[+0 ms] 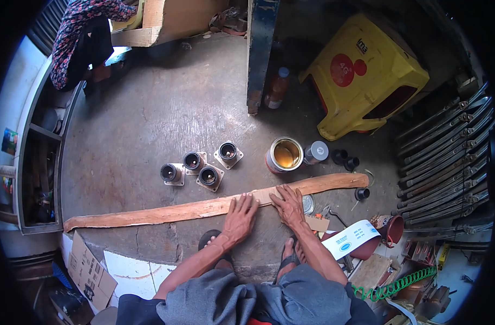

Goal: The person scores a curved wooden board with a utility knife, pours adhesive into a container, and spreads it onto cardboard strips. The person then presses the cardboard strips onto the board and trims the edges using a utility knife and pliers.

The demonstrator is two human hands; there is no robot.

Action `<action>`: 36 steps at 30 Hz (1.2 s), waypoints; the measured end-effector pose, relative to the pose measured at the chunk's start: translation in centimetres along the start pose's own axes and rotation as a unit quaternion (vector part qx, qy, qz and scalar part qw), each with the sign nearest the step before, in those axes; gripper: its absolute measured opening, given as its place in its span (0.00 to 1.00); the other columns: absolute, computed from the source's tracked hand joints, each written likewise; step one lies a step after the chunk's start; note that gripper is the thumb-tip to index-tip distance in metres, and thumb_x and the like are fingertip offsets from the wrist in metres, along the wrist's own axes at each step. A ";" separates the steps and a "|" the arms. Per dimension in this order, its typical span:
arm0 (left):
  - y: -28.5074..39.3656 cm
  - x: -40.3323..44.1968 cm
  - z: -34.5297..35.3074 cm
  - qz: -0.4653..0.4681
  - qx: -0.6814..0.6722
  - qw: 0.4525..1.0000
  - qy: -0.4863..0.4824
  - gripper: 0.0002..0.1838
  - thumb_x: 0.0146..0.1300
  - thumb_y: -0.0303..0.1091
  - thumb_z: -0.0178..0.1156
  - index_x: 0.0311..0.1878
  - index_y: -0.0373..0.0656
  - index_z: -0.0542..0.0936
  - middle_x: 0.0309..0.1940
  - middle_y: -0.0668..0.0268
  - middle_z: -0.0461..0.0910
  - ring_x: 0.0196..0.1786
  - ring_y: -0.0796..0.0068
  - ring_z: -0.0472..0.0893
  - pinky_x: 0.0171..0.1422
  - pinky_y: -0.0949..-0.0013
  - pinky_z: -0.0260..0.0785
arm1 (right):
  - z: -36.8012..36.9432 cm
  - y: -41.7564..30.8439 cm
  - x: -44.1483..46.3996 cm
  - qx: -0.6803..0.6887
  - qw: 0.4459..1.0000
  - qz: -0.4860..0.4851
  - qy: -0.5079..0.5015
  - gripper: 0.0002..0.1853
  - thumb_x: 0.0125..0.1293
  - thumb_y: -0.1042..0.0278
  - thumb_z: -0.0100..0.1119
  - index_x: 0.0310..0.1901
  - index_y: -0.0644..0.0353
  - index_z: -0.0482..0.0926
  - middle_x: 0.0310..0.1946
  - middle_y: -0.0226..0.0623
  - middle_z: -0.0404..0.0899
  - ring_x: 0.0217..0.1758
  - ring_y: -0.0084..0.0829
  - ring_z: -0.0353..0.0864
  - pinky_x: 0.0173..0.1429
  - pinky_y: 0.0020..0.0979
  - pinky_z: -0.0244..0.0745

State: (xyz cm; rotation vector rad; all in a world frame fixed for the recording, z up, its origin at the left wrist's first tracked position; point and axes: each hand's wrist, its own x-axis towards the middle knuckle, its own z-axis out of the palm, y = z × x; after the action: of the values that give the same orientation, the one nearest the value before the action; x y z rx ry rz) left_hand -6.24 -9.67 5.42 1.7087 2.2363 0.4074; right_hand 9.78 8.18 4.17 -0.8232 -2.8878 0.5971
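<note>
I have both palms down on a long brown strip [166,212] that lies across the concrete floor [123,135] in front of my feet. My left hand [240,215] rests near its middle with the fingers reaching forward, and my right hand [289,205] lies just beside it, fingers spread; neither is curled round anything. A paler patch [266,196] shows on the strip between them. The surface looks like leather or wood, though I can't be sure which from here.

Beyond the strip, to the left, four black round fittings [228,152] stand upright on square metal plates. Ahead of my right hand is an open tin [272,164] with amber liquid [285,156] in it, and just beside that a grey can [316,152]. A yellow stool [361,70] lies tipped over farther off, near a blue-capped bottle [278,89].

By my right forearm is a white paper [351,240] with blue print, and nearer me a green coiled hose [402,287]. At the upper left, another person [69,43] in a flowered top sits by a wooden box [185,21].
</note>
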 end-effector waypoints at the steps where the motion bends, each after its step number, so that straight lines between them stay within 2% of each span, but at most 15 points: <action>1: 0.5 0.0 0.3 0.017 -0.032 0.999 -0.013 0.39 0.67 0.41 0.65 0.80 0.49 0.64 0.81 0.52 0.59 0.84 0.47 0.56 0.86 0.39 0.47 | 0.0 -0.2 0.0 -0.008 1.000 -0.003 -0.001 0.21 0.69 0.61 0.66 0.64 0.38 0.83 0.72 0.35 0.74 0.81 0.42 0.65 0.80 0.63 0.52; 2: 0.7 0.1 0.5 0.010 -0.023 0.999 -0.036 0.41 0.67 0.43 0.64 0.82 0.48 0.61 0.83 0.53 0.55 0.86 0.49 0.52 0.87 0.40 0.44 | -0.1 -0.3 -0.1 -0.017 1.000 -0.004 -0.002 0.23 0.69 0.63 0.66 0.66 0.38 0.81 0.74 0.36 0.73 0.82 0.42 0.63 0.81 0.63 0.52; 5: 1.0 0.0 1.1 -0.005 -0.031 0.999 -0.035 0.43 0.67 0.46 0.63 0.82 0.46 0.60 0.84 0.54 0.54 0.86 0.49 0.50 0.87 0.40 0.41 | 0.1 -1.8 -1.0 -0.071 0.997 -0.018 -0.029 0.29 0.67 0.65 0.64 0.70 0.40 0.77 0.77 0.38 0.67 0.83 0.44 0.60 0.81 0.64 0.51; 6: 1.1 0.2 1.3 0.000 -0.033 0.999 -0.037 0.43 0.67 0.46 0.63 0.82 0.46 0.60 0.84 0.54 0.54 0.86 0.49 0.50 0.87 0.40 0.41 | 0.6 -3.0 -1.6 -0.078 0.995 -0.039 -0.045 0.35 0.65 0.65 0.62 0.76 0.46 0.70 0.80 0.39 0.62 0.85 0.45 0.56 0.82 0.66 0.49; 7: 1.1 0.1 1.4 -0.006 -0.020 0.999 -0.042 0.43 0.68 0.48 0.62 0.83 0.45 0.59 0.84 0.54 0.53 0.86 0.50 0.50 0.87 0.41 0.41 | 0.9 -3.7 -1.9 -0.078 0.995 -0.037 -0.044 0.35 0.65 0.65 0.62 0.76 0.46 0.70 0.80 0.39 0.62 0.85 0.45 0.56 0.82 0.66 0.49; 9: 1.2 0.0 1.6 -0.010 -0.007 0.999 -0.049 0.43 0.69 0.49 0.61 0.83 0.44 0.58 0.85 0.55 0.53 0.87 0.50 0.49 0.87 0.41 0.40 | 1.2 -4.5 -2.4 -0.057 0.996 -0.051 -0.047 0.36 0.66 0.67 0.59 0.77 0.56 0.67 0.81 0.44 0.61 0.84 0.47 0.57 0.83 0.66 0.47; 10: 1.3 0.1 1.6 -0.014 -0.003 0.999 -0.050 0.43 0.69 0.50 0.60 0.83 0.44 0.58 0.85 0.55 0.52 0.87 0.50 0.49 0.87 0.40 0.40 | 1.3 -4.6 -2.5 -0.056 0.995 -0.057 -0.061 0.35 0.70 0.65 0.55 0.78 0.61 0.64 0.81 0.46 0.59 0.85 0.48 0.55 0.83 0.66 0.44; 19: 1.9 0.1 2.7 -0.028 0.022 0.998 -0.049 0.43 0.69 0.53 0.58 0.82 0.42 0.61 0.84 0.51 0.54 0.86 0.45 0.49 0.86 0.36 0.39 | 2.0 -4.4 -2.3 -0.020 0.996 -0.044 -0.077 0.33 0.78 0.53 0.49 0.79 0.62 0.62 0.82 0.49 0.58 0.86 0.46 0.53 0.85 0.63 0.44; 23: 1.9 0.5 2.3 -0.030 0.002 0.998 -0.055 0.45 0.68 0.55 0.60 0.82 0.41 0.60 0.83 0.48 0.53 0.86 0.43 0.48 0.86 0.34 0.38 | 1.7 -3.8 -1.7 -0.012 0.995 -0.042 -0.085 0.34 0.79 0.52 0.48 0.79 0.62 0.62 0.81 0.49 0.58 0.86 0.47 0.53 0.85 0.61 0.45; 29: 2.1 0.4 2.3 -0.033 0.010 0.996 -0.080 0.48 0.67 0.59 0.61 0.83 0.41 0.58 0.83 0.45 0.51 0.86 0.40 0.47 0.85 0.33 0.37 | 1.1 -2.6 -1.5 -0.022 0.997 0.042 -0.059 0.37 0.79 0.48 0.48 0.80 0.65 0.59 0.83 0.49 0.55 0.87 0.48 0.50 0.86 0.58 0.43; 36: 2.4 0.7 1.7 -0.018 0.035 0.996 -0.079 0.49 0.68 0.59 0.61 0.81 0.36 0.59 0.82 0.42 0.52 0.85 0.36 0.47 0.84 0.31 0.38 | 1.0 -2.1 -1.4 -0.046 0.996 0.020 -0.068 0.36 0.80 0.46 0.47 0.80 0.62 0.60 0.83 0.45 0.55 0.88 0.43 0.49 0.87 0.53 0.43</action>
State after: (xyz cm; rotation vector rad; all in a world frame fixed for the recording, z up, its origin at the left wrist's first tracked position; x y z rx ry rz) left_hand -3.64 -8.27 4.77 1.6697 2.1877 0.1800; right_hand 9.79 5.45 4.15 -0.8872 -3.0496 0.5474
